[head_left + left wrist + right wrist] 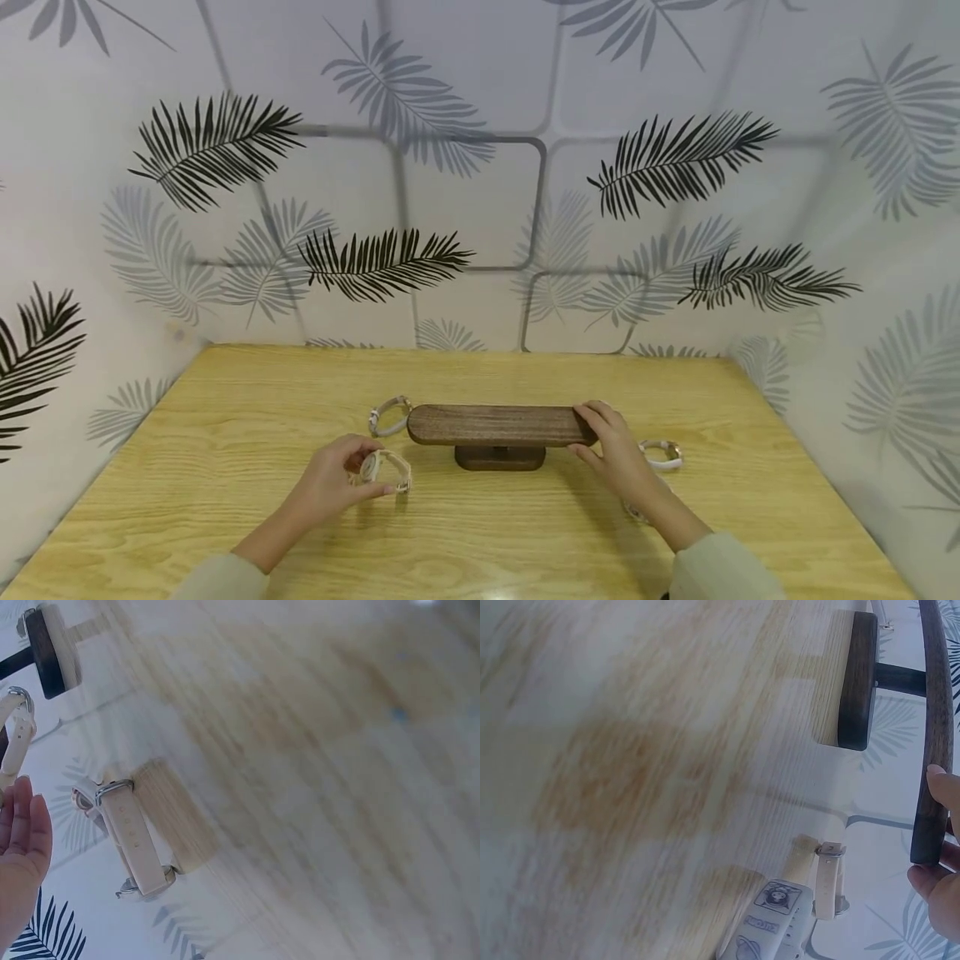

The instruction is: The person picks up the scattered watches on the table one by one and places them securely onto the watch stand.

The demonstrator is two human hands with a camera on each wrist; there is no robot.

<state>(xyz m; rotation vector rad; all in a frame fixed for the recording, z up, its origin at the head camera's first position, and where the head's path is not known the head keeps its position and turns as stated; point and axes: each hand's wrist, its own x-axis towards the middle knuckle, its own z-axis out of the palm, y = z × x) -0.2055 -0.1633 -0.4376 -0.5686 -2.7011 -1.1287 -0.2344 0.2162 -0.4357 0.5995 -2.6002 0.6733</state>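
My left hand [330, 483] pinches a cream-strapped wristwatch [405, 473] between thumb and fingers, its round dial facing left. Its strap [19, 746] shows at the left edge of the left wrist view. In the middle of the table stands a dark wooden display stand [502, 425], a long rounded bar on a short post and base [859, 682]. My right hand [618, 454] grips the bar's right end, fingers over the top and thumb at the front. Behind the left hand, near the bar's left end, another pale-strapped watch [390, 417] rests on the table.
Right of the stand lies a white-strapped watch [662, 455]. A white watch with printed drawings [769, 922] lies nearer, mostly behind the right forearm in the head view. The wood-grain table [480, 533] meets a leaf-patterned backdrop [480, 208] at the back and sides.
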